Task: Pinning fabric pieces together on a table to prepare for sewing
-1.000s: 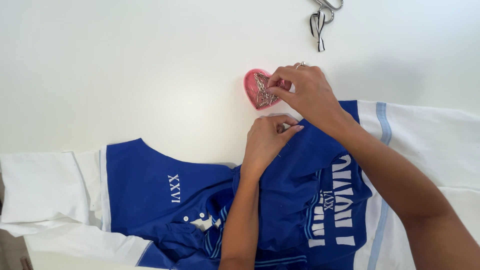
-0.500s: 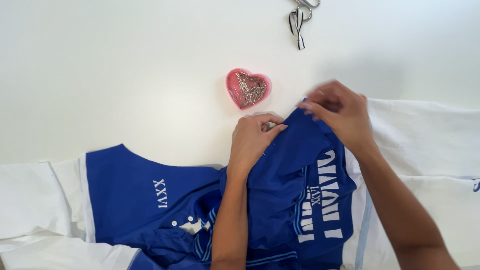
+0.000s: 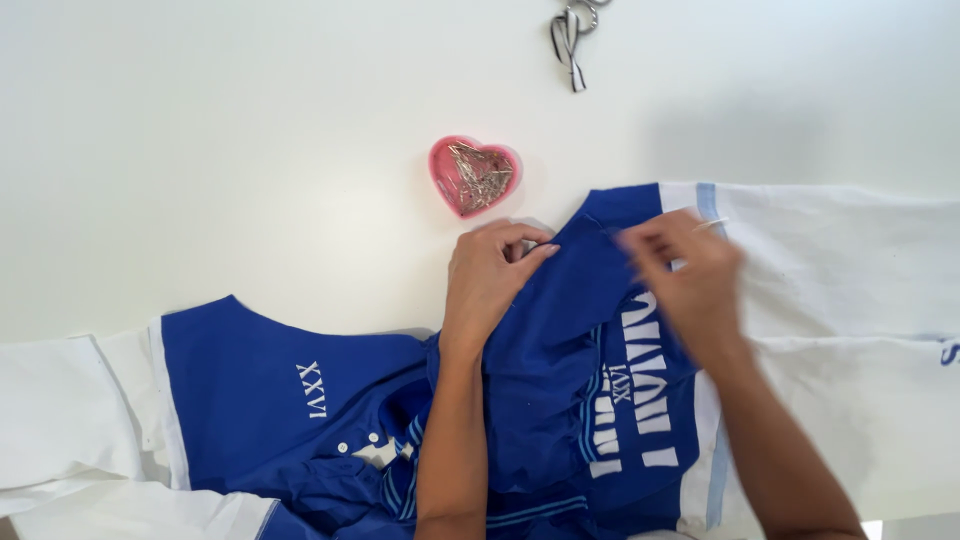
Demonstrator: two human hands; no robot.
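Head view looks down on a white table [image 3: 200, 150] where a blue and white jersey [image 3: 300, 400] lies spread across the near half. Its white sleeves reach out to the left and right edges, and white lettering shows on the blue cloth. The left hand [image 3: 490, 275] rests on a bunched fold of blue fabric near the middle, its fingers curled and pinching the fold's edge. The right hand [image 3: 685, 275] is just to the right of it, over the blue cloth beside the white sleeve; it is blurred, its fingers drawn together at the fabric, but I cannot tell what they grip. A pink heart-shaped dish [image 3: 470, 176] full of pins sits on the table just beyond the left hand. Scissors [image 3: 570, 30] lie at the far edge.
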